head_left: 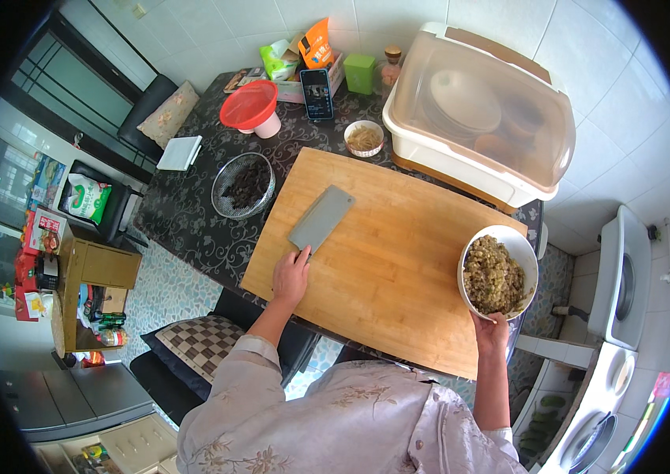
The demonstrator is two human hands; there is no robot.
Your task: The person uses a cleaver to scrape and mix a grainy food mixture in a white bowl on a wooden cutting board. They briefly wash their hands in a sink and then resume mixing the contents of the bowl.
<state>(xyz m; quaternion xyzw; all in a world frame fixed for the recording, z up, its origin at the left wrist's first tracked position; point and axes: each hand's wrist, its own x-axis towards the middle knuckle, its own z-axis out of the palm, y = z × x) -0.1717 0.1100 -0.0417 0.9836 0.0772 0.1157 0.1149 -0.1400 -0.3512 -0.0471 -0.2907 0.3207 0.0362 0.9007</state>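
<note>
A broad grey cleaver (324, 219) lies flat over the left part of the wooden cutting board (382, 266). My left hand (291, 276) is closed around its handle, which the fingers mostly hide. On the right, a white bowl (512, 237) holds a chopped, brownish-green mixture (493, 275). My right hand (491, 332) grips the bowl's near rim with the thumb at the edge. The bowl is over the board's right end; whether it rests there or is lifted, I cannot tell.
Beyond the board stand a small bowl of pale shreds (364, 138), a propped phone (316, 95) and a lidded dish box (471, 160). Left of it are a wire strainer (243, 185) with dark pieces and a red basin (249, 104). A checkered cushion (201, 349) lies near my left elbow.
</note>
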